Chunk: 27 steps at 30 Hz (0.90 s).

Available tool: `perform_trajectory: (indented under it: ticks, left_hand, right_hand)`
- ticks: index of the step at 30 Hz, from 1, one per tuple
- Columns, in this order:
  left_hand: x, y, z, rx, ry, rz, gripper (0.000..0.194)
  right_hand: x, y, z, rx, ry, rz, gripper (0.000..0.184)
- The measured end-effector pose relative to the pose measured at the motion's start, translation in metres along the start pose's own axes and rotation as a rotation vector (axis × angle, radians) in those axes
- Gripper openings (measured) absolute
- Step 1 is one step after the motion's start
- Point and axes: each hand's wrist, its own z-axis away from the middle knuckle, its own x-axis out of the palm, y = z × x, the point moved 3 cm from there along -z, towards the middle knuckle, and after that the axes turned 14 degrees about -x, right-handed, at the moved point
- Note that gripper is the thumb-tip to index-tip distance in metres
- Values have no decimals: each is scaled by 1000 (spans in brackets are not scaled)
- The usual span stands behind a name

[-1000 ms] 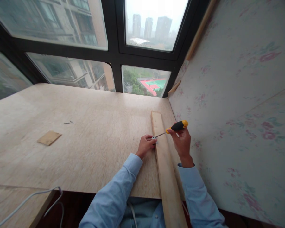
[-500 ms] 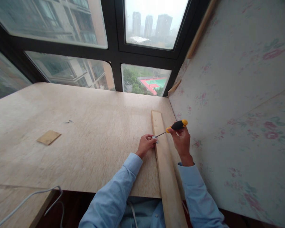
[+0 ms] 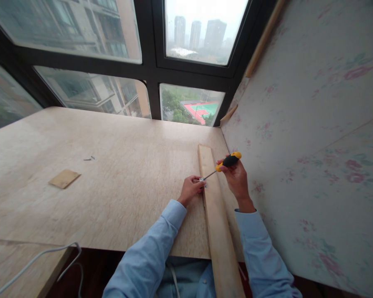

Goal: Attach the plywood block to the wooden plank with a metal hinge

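Observation:
A long wooden board (image 3: 218,219) lies along the right side of the countertop and sticks out past its front edge. At the board's left edge, my left hand (image 3: 191,190) pinches a small metal bracket (image 3: 202,180); its exact shape is too small to make out. My right hand (image 3: 237,179) is closed on the yellow and black handle of a screwdriver (image 3: 230,160). The screwdriver's shaft slants down and left, its tip at the bracket. Whether a screw sits under the tip cannot be told.
On the marbled countertop (image 3: 121,178) lie a small square wooden piece (image 3: 64,179) and a couple of screws (image 3: 90,158). A white cable (image 3: 37,260) curls at the lower left. The floral-papered wall (image 3: 298,145) rises close on the right, dark-framed windows (image 3: 192,72) behind.
The screwdriver handle and my right hand have shifted slightly left and up, and the fingers have moved around the handle. My left hand and the board stay where they were.

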Motion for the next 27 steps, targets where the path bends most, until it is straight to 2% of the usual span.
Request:
perform_trajectory:
  ticks: [3,7,10,13,16,19,22,25,27]
  left_hand:
    - [0,1,1,-3,10,-10,27]
    - [1,1,0,-1,0,8,30]
    - [1,1,1,0,2,4,30]
    - [1,2,2,-5,4,-1,26]
    - [2,2,3,-1,-6,1,25]
    - [1,2,2,-2,-3,6,26]
    - [1,1,1,-15,0,13,28]
    - [1,1,1,-7,-16,19,27]
    - [2,1,1,1,-26,23,26]
  right_hand:
    - [0,1,-1,18,3,44,44]
    - [-1,-1,-3,0,86,345,55]
    - [3,1,-3,-21,64,460,63]
    - [9,3,0,-33,-10,232,64]
    - [11,1,4,25,-82,-35,64]
    - [10,-3,5,86,-130,-95,59]
    - [7,-4,0,80,-79,92,53]
    - [6,-3,-6,24,45,446,60]
    - [8,-1,-7,8,65,530,66]
